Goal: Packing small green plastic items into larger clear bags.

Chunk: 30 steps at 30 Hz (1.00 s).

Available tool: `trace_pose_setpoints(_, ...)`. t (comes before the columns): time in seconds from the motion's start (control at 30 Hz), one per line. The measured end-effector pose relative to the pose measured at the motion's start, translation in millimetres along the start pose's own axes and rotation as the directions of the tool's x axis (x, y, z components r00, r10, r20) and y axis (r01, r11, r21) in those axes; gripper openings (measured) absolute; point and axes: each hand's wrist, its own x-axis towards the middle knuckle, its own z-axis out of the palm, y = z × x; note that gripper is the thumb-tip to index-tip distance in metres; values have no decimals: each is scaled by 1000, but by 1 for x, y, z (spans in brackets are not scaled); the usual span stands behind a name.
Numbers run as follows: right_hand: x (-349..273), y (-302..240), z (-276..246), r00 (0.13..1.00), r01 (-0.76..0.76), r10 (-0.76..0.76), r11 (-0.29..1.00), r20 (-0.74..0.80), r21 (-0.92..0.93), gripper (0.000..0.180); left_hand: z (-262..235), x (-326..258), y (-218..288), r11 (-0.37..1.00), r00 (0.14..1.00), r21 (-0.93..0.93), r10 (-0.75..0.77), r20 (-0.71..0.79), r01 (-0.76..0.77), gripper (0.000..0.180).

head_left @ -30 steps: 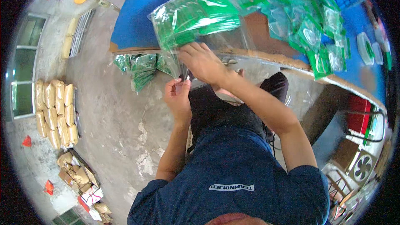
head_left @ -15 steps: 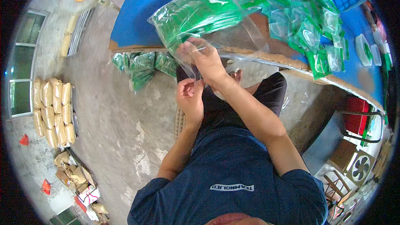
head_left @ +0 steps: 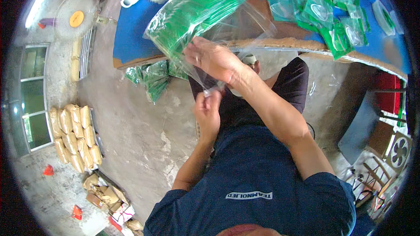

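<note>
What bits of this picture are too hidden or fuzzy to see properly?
- Head view: the right hand covers part of the clear bag of green packets.
- The left hand fingertips hide the bag corner they pinch.
- Packets under the table are too small to tell apart.

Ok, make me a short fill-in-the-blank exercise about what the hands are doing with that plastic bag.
1. The clear bag is stuffed with small packets coloured ____.
2. The left hand pinches the bag's lower ____.
3. The right hand lies flat against the bag, ____ the left hand.
4. Loose packets lie on a table with a ____ top.

Missing words: green; edge; above; blue
</note>
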Motion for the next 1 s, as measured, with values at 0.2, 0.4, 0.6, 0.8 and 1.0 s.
trace_pose_setpoints(0.2,-11,-9,11,999,-3,2,999,-35,-33,64,-62,119,131,872,920,331,272,283,-360,20)
trace_pose_setpoints(0.4,-14,-12,20,990,93,-110,981,-93,-170,65,-36,311,132,665,865,648,-4,501,-372,60)
trace_pose_setpoints(0.6,-6,-26,16,984,181,-180,977,17,-116,65,-21,316,136,673,813,719,-315,490,-172,54)
trace_pose_setpoints(0.8,-3,-53,17,993,121,-117,976,29,-184,52,-17,306,141,698,819,699,-306,486,-155,49)
trace_pose_setpoints(1.0,17,-48,15,998,38,-39,999,51,22,35,-16,297,138,777,797,624,-323,511,-86,46)
